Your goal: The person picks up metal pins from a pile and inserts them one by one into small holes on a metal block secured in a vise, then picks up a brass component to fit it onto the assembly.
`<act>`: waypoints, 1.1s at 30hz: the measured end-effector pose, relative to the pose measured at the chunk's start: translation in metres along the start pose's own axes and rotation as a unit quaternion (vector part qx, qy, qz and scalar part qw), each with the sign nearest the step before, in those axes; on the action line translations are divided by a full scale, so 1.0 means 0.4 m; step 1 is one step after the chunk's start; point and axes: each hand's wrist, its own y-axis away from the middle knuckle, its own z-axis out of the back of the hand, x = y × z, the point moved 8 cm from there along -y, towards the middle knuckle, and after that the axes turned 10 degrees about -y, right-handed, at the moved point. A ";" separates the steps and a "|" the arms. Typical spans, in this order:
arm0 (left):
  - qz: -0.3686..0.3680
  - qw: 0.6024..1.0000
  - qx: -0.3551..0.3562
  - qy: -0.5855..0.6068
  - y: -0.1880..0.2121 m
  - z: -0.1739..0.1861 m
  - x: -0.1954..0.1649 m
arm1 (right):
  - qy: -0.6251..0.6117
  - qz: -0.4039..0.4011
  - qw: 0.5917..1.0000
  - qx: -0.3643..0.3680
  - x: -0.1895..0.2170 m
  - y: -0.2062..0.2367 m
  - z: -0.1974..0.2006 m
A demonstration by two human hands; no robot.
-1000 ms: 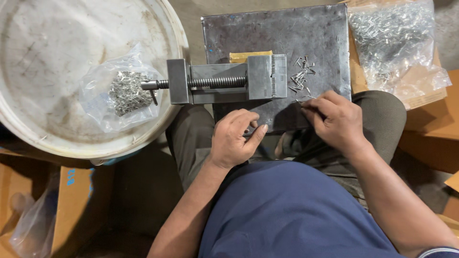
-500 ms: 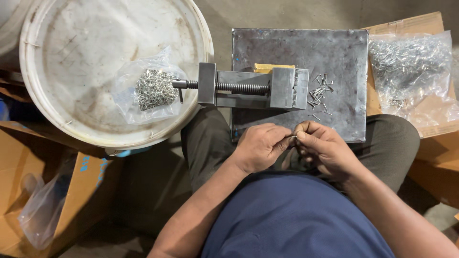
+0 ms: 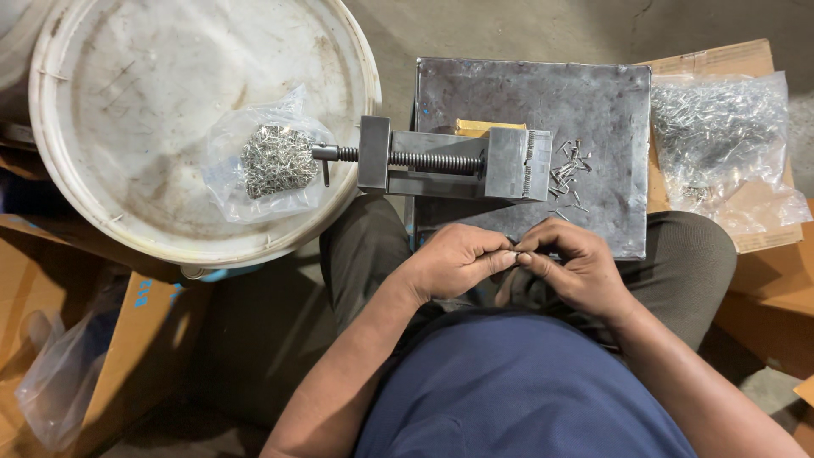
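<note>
Now, step: we judge a small metal pin (image 3: 515,253) is being readied, just below the vise (image 3: 454,159).
Left hand (image 3: 454,261): pinching pin.
Right hand (image 3: 570,270): pinching pin too.
Next: calls for steady fingertip alignment.

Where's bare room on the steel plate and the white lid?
Steel plate: bare strip above the vise. Right of the vise, loose pins crowd it. White lid: open around the bag of pins. Both hands fill the near edge.

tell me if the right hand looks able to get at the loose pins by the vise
Probably yes. The right hand sits at the near edge of the metal plate, fingertips meeting the left hand. The loose pins lie just beyond it beside the vise, with only bare plate between.
</note>
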 end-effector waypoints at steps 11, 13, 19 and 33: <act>-0.202 0.831 -0.436 -0.280 0.092 0.071 -0.103 | 0.220 0.138 0.954 -0.152 0.191 -0.044 0.093; -0.202 0.781 -0.471 -0.357 0.075 0.069 -0.101 | 0.252 0.133 0.947 -0.150 0.207 -0.080 0.096; -0.052 0.783 -0.479 -0.394 -0.002 0.080 -0.032 | 0.279 0.118 0.947 -0.110 0.226 -0.164 0.085; -0.017 0.795 -0.443 -0.414 -0.009 0.068 0.008 | 0.317 0.104 0.940 -0.073 0.220 -0.187 0.064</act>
